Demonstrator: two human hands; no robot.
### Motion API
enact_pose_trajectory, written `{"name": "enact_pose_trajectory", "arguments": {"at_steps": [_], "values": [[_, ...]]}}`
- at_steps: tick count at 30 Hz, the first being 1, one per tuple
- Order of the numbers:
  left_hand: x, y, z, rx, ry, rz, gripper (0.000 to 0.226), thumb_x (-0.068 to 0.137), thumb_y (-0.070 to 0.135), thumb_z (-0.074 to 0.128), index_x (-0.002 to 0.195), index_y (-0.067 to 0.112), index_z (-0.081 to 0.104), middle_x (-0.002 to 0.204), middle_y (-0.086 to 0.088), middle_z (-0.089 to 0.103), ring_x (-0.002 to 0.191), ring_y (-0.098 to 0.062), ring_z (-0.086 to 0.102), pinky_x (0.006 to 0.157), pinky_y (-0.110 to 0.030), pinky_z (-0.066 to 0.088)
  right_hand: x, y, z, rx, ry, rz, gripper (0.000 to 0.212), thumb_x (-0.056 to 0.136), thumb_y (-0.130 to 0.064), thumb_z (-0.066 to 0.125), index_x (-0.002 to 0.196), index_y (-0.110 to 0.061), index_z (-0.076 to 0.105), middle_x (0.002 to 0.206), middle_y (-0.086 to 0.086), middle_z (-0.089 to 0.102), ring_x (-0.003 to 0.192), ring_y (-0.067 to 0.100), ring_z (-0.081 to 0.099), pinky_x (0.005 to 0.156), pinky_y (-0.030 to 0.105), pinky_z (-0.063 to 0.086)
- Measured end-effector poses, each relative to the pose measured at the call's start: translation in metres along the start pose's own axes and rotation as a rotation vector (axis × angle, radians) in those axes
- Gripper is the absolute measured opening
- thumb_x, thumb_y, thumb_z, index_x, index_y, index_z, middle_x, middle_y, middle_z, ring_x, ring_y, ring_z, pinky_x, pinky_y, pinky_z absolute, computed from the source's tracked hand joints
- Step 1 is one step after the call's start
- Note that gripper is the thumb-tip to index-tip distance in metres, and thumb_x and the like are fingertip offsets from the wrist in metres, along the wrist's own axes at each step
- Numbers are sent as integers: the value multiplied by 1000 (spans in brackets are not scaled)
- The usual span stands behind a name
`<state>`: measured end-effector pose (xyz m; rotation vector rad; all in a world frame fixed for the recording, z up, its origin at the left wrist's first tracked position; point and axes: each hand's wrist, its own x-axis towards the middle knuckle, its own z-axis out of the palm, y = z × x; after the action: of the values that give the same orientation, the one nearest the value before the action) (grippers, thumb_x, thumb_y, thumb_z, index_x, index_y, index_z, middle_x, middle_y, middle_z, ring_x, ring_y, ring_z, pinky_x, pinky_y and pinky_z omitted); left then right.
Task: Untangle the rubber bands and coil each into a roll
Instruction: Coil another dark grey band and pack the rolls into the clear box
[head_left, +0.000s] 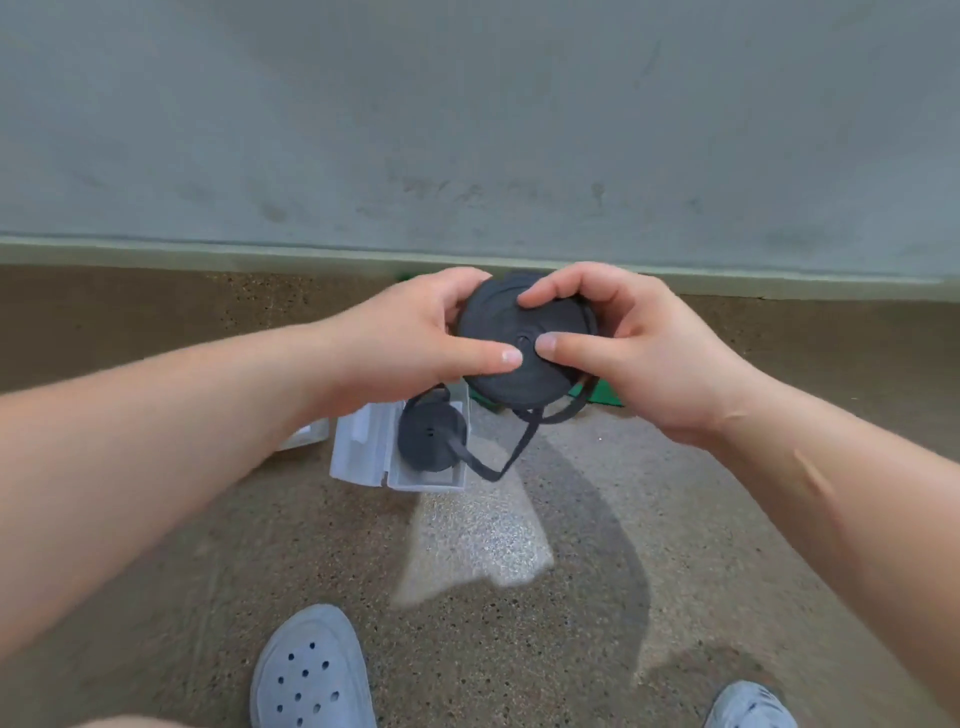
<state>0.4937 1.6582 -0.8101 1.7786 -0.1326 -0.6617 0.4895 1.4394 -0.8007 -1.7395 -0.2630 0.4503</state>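
A bare grey wall (467, 130) meets a speckled brown floor (519, 597), and in front of them a person holds up a flat, dark held roll (524, 343) of band with both hands. The main risk is the spiral popping loose. Only finger pressure keeps the turns flat, so if either thumb lifts or slides off the middle, the inner turns could push out and the coil could unwind. The loose strand (519, 441) hangs from the lower edge of the held roll down to a second roll (431, 436), which lies below and to the left in an open white box (363, 452). A hard pull on the strand could drag that roll out or tip the box. The left hand (415, 338) grips the held roll's left edge, with its thumb (498, 358) flat across the face and its fingers curled round behind. The right hand (639, 353) clamps the right side, with its thumb (561, 345) pressed just beside the centre and its fingers bent over the upper rim. Both forearms reach in level from the lower corners and the wrists are turned inward. A green thing (605, 392) shows beneath the held roll's right edge.
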Motion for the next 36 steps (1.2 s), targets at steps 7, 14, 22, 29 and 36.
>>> {"name": "enact_pose_trajectory", "arguments": {"at_steps": [7,14,22,29,36], "values": [[-20,98,46,-26,-157,68,41,84,19,73,121,14,58,112,-10,72,97,-26,72,85,-45,59,-83,-74,-55,36,7,16,52,92,11,58,133,-17,39,110,23,69,94,27,70,85,41,59],[-52,119,131,-145,1,17,25,94,20,69,117,18,62,111,-7,73,102,-25,72,83,-49,61,-156,-79,-74,40,187,50,50,92,5,63,130,-24,51,112,6,73,99,21,72,82,33,58],[-75,119,168,-434,88,107,39,91,12,70,124,32,60,119,-5,69,103,-28,72,69,-51,62,-178,-71,-64,89,291,-13,41,96,-7,63,131,-28,62,121,2,70,103,16,71,85,31,59],[-75,113,170,-451,49,132,39,90,8,68,124,25,60,121,-7,68,107,-31,70,60,-45,60,-182,-71,-78,60,263,35,32,102,-14,55,127,-29,68,121,3,70,108,10,68,89,37,60],[-67,114,165,-437,39,174,37,91,7,67,122,26,61,116,-3,69,105,-28,71,56,-42,60,-180,-65,-79,65,518,-56,8,85,-9,76,92,-6,73,80,19,74,67,23,67,62,40,59]]}}
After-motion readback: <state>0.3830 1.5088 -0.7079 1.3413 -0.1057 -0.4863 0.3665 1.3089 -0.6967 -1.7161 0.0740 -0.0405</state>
